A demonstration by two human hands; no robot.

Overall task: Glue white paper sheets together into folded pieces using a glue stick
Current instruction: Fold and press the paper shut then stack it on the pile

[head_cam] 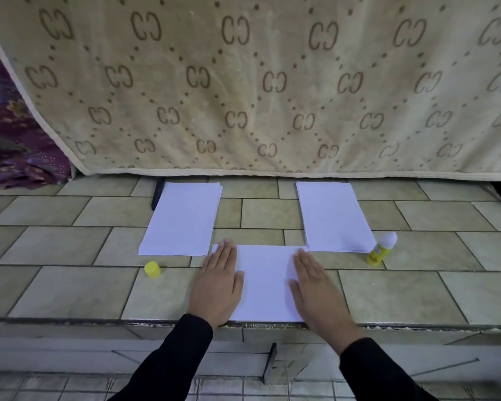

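Both hands lie flat on a white sheet point(265, 285) at the near edge of the tiled tabletop point(70, 290), left hand point(219, 287) and right hand point(315, 290) with fingers straight, pressing, grasping nothing. Paper stacks sit beyond, one left point(182, 218), one right point(333, 217). The uncapped glue stick point(381, 248) stands beside the right stack; its yellow cap point(152, 269) rests near the left.

The sheet point(265, 282), left stack point(182, 219) and right stack point(333, 217) are smooth, matt white paper. The glue stick point(379, 251) and cap point(152, 269) are smooth yellow plastic. The desk point(70, 290) has faintly shiny tiles and a rough, chipped front edge. The blanket point(258, 82) is plush cloth and the sleeves point(171, 360) are matt black cloth.
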